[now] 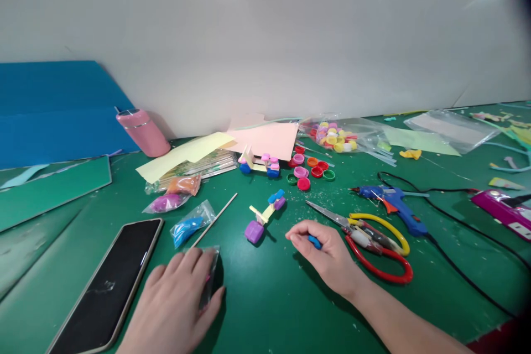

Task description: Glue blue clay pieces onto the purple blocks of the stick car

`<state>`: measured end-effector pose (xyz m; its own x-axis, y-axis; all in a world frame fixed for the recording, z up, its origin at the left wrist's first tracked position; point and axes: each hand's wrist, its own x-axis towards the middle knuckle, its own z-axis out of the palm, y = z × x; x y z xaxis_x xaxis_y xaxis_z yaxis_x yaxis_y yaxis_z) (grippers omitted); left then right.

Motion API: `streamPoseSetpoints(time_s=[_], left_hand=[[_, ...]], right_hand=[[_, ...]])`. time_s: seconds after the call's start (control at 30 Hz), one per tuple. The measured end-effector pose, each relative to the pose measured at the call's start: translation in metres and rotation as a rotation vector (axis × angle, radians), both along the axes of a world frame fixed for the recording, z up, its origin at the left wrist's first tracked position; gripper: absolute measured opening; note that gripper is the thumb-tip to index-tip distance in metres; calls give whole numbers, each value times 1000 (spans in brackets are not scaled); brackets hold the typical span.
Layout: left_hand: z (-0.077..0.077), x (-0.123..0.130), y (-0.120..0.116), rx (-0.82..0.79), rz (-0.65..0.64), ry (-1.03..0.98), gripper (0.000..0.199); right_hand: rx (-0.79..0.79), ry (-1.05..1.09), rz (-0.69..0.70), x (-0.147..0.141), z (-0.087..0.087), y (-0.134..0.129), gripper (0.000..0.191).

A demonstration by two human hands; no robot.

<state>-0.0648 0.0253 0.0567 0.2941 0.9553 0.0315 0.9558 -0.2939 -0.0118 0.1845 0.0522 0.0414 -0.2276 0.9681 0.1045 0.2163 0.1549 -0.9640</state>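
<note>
1. my left hand (pixel 176 296) lies palm down, thumb apart and fingers a little spread, over a clear packet (pixel 210 282) with a bit of pink inside; i cannot tell whether they grip it.
2. my right hand (pixel 332 260) is curled nearly closed, thumb and forefinger close together at the front, with a blue lump (pixel 314 241) held inside the curl.
3. between the two hands, beyond the fingers, the small purple-and-blue model (pixel 269 211) sits on the green counter (pixel 265 310).
4. ahead of my left fingers i see a thin stick (pixel 215 219) and a packet of blue clay (pixel 192 224); the phone (pixel 112 282) lies to their left.
5. right of my right fingers are the open scissors (pixel 369 240), with the blue glue gun (pixel 396 202) past them.
6. farther ahead of both sets of fingers, a second model (pixel 259 165) stands beside some coloured rings (pixel 301 172).
</note>
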Motion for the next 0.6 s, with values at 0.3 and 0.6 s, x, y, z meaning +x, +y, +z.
streamPoseSetpoints(time_s=[0.3,0.6], left_hand=[[-9,-11,-2,248,-175,47,26],[16,-19,62,311,118,278,36]], right_hand=[[-35,47,-23,0,-2,1,18],[-123,190,-8,2,-5,3,19]])
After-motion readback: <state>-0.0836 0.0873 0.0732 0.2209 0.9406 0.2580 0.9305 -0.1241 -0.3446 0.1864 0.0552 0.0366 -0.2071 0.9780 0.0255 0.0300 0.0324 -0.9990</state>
